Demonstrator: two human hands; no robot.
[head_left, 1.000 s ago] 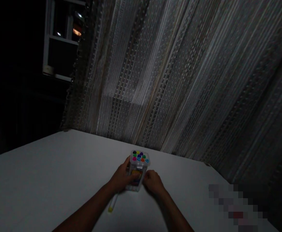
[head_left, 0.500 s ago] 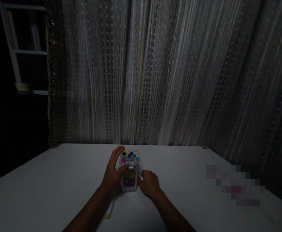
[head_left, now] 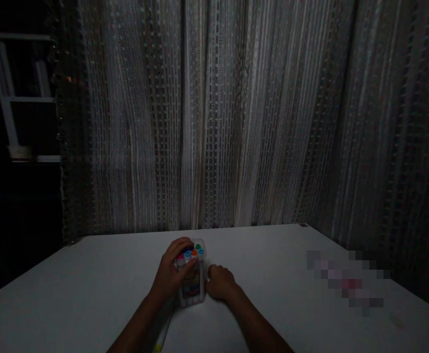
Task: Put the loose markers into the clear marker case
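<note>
A clear plastic box of markers [head_left: 192, 284] with coloured caps stands on the white table [head_left: 89, 289]. My left hand [head_left: 170, 274] wraps round the box's left side, its fingers curled over the caps at the top. Right of the box, my right hand [head_left: 218, 283] rests on the table with curled fingers touching the box's side. A loose marker with a yellow end [head_left: 162, 336] lies on the table under my left forearm.
A pale beaded curtain [head_left: 207, 122] hangs just behind the table's far edge. A dark window with a white frame [head_left: 12, 108] is at the left. A blurred patch [head_left: 346, 284] covers part of the table at the right.
My left hand's fingers have moved up over the coloured caps at the top of the box. The view has levelled and shifted, so the box sits a little lower and further left.
</note>
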